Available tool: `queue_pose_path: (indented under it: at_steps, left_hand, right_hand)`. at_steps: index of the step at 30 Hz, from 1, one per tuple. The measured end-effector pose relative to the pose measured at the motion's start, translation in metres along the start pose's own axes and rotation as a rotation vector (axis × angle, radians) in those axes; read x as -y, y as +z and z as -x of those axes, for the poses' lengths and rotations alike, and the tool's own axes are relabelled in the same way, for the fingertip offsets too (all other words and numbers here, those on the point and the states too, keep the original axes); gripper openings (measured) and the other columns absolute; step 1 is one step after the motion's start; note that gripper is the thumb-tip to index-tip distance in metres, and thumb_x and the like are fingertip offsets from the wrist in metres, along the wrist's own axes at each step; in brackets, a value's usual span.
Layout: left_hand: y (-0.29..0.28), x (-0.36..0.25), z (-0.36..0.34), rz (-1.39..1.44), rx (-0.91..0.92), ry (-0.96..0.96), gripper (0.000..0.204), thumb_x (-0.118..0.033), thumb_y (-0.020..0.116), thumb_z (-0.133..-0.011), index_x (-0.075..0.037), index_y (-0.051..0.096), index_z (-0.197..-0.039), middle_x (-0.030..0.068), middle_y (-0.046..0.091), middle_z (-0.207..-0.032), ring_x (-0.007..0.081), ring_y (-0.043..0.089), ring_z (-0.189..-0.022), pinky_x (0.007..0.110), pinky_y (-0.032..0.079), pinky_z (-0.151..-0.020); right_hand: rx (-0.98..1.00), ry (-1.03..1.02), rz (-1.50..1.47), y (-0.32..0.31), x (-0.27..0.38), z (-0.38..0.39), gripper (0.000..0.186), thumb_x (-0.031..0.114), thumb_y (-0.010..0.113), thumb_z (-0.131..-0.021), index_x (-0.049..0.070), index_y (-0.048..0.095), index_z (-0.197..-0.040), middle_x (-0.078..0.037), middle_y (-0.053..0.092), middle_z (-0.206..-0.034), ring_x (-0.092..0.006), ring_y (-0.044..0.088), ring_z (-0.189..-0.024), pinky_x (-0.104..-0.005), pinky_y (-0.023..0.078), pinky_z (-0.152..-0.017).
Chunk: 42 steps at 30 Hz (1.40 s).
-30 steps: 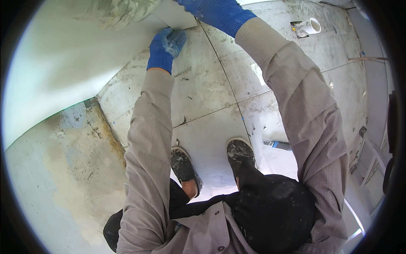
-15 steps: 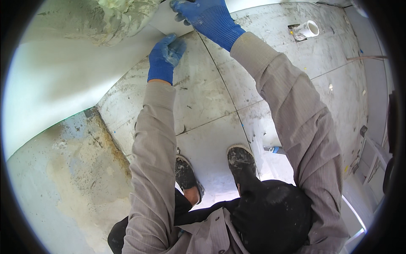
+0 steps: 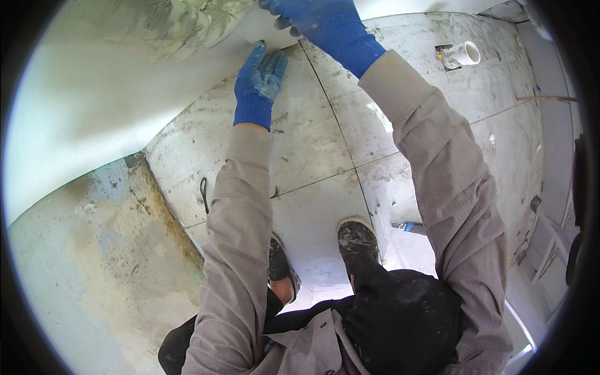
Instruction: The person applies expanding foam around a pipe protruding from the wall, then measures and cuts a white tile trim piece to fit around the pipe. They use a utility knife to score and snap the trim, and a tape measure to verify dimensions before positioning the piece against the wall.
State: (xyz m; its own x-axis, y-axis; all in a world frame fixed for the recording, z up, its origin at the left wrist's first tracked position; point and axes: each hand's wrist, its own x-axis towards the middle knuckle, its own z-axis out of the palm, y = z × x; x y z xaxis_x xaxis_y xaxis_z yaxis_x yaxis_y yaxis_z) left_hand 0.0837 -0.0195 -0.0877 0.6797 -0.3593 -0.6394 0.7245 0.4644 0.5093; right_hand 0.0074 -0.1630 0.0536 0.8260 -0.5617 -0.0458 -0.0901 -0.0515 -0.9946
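Both hands wear blue work gloves, the left one smeared with pale residue. My left hand [image 3: 261,78] is open, its fingers stretched up toward the lower edge of a white wall panel [image 3: 267,30], one fingertip at or very near it. Higher up, my right hand [image 3: 319,28] reaches across to the same panel, fingers apart and pointing left, some bent; the top of the picture cuts part of it off. I see nothing held in either hand. Rough grey mortar [image 3: 187,28] covers the surface left of the panel.
Large, dirty white floor tiles [image 3: 312,137] with dark joints lie below. A white pipe stub [image 3: 465,54] rises at the far right. A small black loop [image 3: 204,194] lies left of my forearm, and a blue-and-dark tool [image 3: 407,227] by my right shoe [image 3: 357,240].
My left hand has moved slightly up and right in view, its fingers straighter. The right hand has shifted a little right. The view has shifted slightly, too.
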Motion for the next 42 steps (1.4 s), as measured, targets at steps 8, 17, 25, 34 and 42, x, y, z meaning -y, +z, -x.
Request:
queue_pose_path:
  at_steps: [8,17,25,34,42]
  left_hand:
    - [0.003,0.014,-0.003,0.067,-0.005,0.066,0.048,-0.018,0.068,-0.096,-0.001,0.052,-0.137,0.0235,0.048,-0.137,0.0359,0.051,-0.128,0.05,0.05,-0.106]
    - [0.001,0.023,-0.001,0.124,0.035,0.106,0.057,-0.02,0.071,-0.094,0.0,0.047,-0.142,0.0218,0.045,-0.142,0.0361,0.044,-0.136,0.047,0.046,-0.11]
    - [-0.002,0.02,0.004,0.128,0.043,0.159,0.064,-0.023,0.071,-0.094,0.0,0.041,-0.147,0.0232,0.038,-0.15,0.0366,0.039,-0.141,0.046,0.043,-0.114]
    - [0.004,0.027,0.001,0.177,0.033,0.136,0.067,-0.027,0.072,-0.093,-0.001,0.041,-0.146,0.0228,0.039,-0.148,0.0358,0.04,-0.139,0.047,0.043,-0.113]
    - [0.005,0.044,-0.019,0.329,0.044,0.213,0.062,-0.025,0.077,-0.09,-0.003,0.048,-0.14,0.0174,0.048,-0.137,0.0326,0.048,-0.126,0.045,0.045,-0.107]
  right_hand:
    - [0.061,0.088,0.217,-0.01,-0.012,-0.006,0.042,0.037,0.072,-0.089,-0.004,0.072,-0.081,-0.012,0.068,-0.065,-0.0208,0.068,-0.061,-0.0359,0.052,-0.057]
    - [0.209,0.001,0.346,-0.014,-0.036,-0.027,0.054,0.05,0.062,-0.094,-0.002,0.074,-0.088,-0.019,0.071,-0.076,-0.0289,0.071,-0.072,-0.0401,0.054,-0.071]
    - [0.225,-0.229,1.017,-0.012,-0.017,-0.041,0.059,0.058,0.051,-0.095,0.005,0.076,-0.096,-0.02,0.072,-0.095,-0.0364,0.068,-0.098,-0.0454,0.052,-0.089]
    - [0.287,-0.135,0.969,-0.019,0.004,-0.036,0.067,0.061,0.051,-0.095,-0.001,0.073,-0.087,-0.024,0.07,-0.09,-0.0414,0.066,-0.092,-0.0486,0.05,-0.085]
    - [0.099,-0.315,0.943,-0.009,-0.008,-0.033,0.061,0.055,0.056,-0.094,-0.002,0.073,-0.082,-0.026,0.069,-0.084,-0.0421,0.067,-0.086,-0.0483,0.051,-0.08]
